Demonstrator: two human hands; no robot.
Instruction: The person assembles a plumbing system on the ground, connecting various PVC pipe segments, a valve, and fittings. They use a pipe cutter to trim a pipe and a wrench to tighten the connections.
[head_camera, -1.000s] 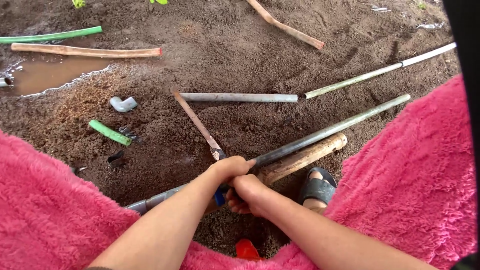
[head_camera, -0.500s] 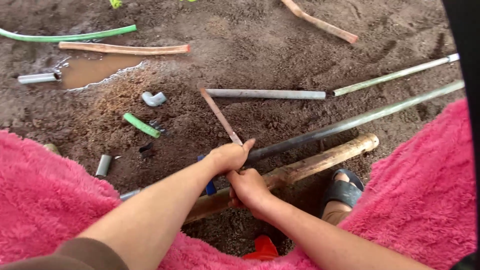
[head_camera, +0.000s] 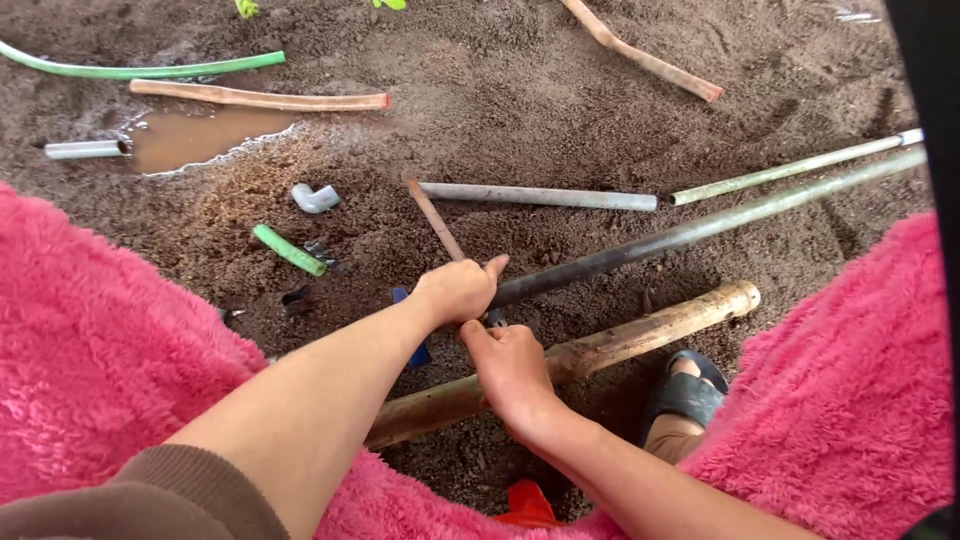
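Note:
My left hand (head_camera: 458, 290) is closed around the near end of a long dark pipe (head_camera: 700, 228) that runs off to the upper right. Just below it, my right hand (head_camera: 512, 365) lies over a thick muddy brown pole (head_camera: 650, 328), thumb stretched up to the pipe's end. Its fingers curl under, and what they grip is hidden. A blue piece (head_camera: 416, 352) shows under my left wrist. A thin reddish stick (head_camera: 436, 220) slants up from behind my left hand.
On the wet soil lie a grey pipe (head_camera: 535, 195), a pale green pipe (head_camera: 790, 165), a white elbow fitting (head_camera: 314, 198), a short green tube (head_camera: 288, 250) and a puddle (head_camera: 190, 140). Pink fleece (head_camera: 90, 350) covers both knees. My sandalled foot (head_camera: 685, 395) is at the lower right.
The view has swung, so everything sits further right and lower. More of the thick brown pole shows under my right hand. Both hands stay together at the pipe's end.

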